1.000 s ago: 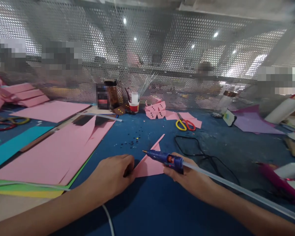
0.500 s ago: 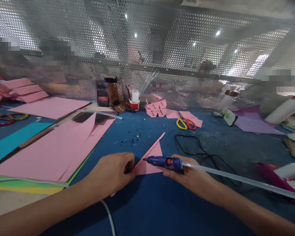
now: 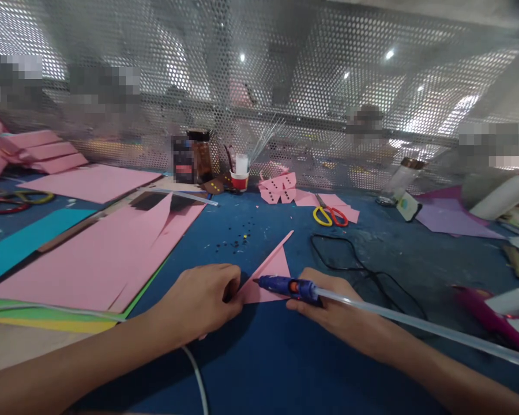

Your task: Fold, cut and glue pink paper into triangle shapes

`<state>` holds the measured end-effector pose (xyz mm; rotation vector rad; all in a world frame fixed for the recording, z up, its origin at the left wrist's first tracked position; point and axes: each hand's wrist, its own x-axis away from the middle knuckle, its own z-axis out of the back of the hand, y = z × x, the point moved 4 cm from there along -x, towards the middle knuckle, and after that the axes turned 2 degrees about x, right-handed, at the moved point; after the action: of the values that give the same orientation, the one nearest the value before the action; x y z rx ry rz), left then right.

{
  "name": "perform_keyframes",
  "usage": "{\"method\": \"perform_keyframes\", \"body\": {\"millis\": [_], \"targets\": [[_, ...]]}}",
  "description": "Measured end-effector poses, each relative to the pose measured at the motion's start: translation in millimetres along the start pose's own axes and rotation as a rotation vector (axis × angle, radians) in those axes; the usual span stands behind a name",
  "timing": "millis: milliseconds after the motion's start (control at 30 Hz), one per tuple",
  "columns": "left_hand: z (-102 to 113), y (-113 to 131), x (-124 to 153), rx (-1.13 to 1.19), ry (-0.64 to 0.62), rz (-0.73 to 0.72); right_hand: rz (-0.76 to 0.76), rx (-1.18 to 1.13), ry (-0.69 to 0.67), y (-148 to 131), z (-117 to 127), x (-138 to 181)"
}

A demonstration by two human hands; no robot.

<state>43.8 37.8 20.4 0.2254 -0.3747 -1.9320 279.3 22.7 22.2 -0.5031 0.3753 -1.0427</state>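
My right hand [image 3: 328, 295] is closed around a blue glue gun [image 3: 281, 285], with a long clear glue stick [image 3: 384, 311] running out of its back end to the right. The gun's dark nozzle points left at a pink paper triangle [image 3: 274, 268] on the blue table [image 3: 277, 369]. One slanted edge of the triangle is folded or rolled into a narrow strip. At its lower left corner my left hand [image 3: 210, 300] pinches the paper, fingers curled together. Whether the nozzle touches the paper I cannot tell.
Large pink sheets [image 3: 90, 253] are stacked at left. Behind lie scissors [image 3: 330, 216], a cut pink piece with black dots [image 3: 278, 189] and a paper cup [image 3: 239, 180]. A black cord [image 3: 346, 268] and a magenta glue gun [image 3: 486, 314] are on the right.
Hands, glue gun and triangle keep nearly the same arrangement. The whole view has shifted slightly, with things appearing a little further right and mostly a little higher.
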Motion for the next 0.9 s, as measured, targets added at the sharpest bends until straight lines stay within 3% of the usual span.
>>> {"method": "perform_keyframes", "body": {"millis": [900], "targets": [[0.4,-1.1,0.8,0.03,-0.011,-0.015,-0.023,0.088,-0.012,0.4,-3.7,-2.4]]}}
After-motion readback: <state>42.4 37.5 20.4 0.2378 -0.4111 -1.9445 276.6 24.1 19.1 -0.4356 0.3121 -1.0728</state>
